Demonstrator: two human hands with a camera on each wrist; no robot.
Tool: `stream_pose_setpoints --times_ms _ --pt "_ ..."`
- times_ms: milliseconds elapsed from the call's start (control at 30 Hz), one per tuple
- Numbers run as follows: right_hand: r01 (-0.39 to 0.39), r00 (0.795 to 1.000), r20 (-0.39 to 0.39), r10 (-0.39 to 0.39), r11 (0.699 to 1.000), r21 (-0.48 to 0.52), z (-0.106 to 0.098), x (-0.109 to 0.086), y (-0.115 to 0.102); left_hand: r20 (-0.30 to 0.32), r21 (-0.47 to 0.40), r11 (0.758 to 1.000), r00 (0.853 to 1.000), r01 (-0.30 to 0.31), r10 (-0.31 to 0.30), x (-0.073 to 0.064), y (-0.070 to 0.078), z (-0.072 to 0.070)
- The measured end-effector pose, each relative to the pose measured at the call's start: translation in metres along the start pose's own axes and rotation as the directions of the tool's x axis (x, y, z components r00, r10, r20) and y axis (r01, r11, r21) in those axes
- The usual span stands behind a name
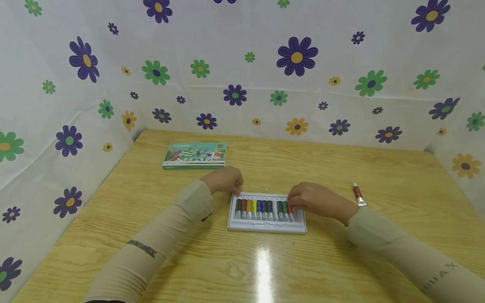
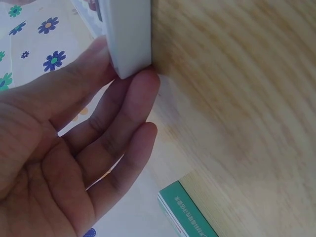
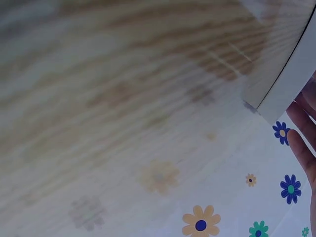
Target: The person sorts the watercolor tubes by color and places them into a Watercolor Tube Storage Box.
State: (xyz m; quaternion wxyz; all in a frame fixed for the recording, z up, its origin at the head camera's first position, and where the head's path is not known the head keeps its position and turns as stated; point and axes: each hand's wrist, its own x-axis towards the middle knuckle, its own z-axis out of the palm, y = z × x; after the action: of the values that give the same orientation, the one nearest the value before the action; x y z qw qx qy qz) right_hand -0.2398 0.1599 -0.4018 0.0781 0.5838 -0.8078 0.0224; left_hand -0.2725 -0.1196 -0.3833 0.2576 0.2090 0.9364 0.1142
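Note:
A white plastic tray lies on the table, holding a row of several paint tubes in different colours. My left hand holds the tray's far left corner, and in the left wrist view the thumb and fingers pinch the tray's edge. At the tray's right end, my right hand pinches the upper part of a red paint tube, which lies at the end of the row. Its fingertips are mostly hidden; the right wrist view catches only some fingers beyond the tray's edge.
One loose dark red paint tube lies on the table to the right, beyond the right forearm. A green illustrated box sits at the back left. Flower-printed cloth hangs behind and at both sides of the wooden table.

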Motion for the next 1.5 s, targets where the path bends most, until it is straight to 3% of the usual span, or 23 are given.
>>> stream_pose_setpoints --times_ms 500,700,933,1067,1200,1500 --pt "-0.018 0.999 0.03 0.018 1.0 -0.017 -0.008 -0.001 0.0 -0.011 0.002 1.0 1.0 -0.008 0.008 -0.001 -0.001 0.002" --pt "-0.107 0.994 -0.023 0.106 0.993 -0.046 -0.025 -0.028 0.008 -0.013 0.016 1.0 1.0 -0.017 0.017 0.0 0.001 0.002" --pt "-0.174 0.982 -0.088 0.165 0.978 -0.111 -0.037 -0.072 0.025 -0.012 0.014 1.0 1.0 0.003 -0.003 0.001 0.001 0.001" --pt "-0.195 0.978 -0.106 0.182 0.972 -0.134 -0.035 -0.098 0.036 -0.013 0.015 1.0 1.0 0.001 -0.001 0.001 0.0 0.001" --pt "-0.231 0.969 -0.11 0.22 0.969 -0.093 -0.03 -0.118 0.047 -0.014 0.022 1.0 1.0 -0.006 0.006 0.001 -0.001 0.002" --pt "-0.239 0.966 -0.115 0.23 0.968 -0.071 -0.017 -0.138 0.061 -0.015 0.034 0.999 1.0 -0.019 0.019 0.002 -0.001 0.001"
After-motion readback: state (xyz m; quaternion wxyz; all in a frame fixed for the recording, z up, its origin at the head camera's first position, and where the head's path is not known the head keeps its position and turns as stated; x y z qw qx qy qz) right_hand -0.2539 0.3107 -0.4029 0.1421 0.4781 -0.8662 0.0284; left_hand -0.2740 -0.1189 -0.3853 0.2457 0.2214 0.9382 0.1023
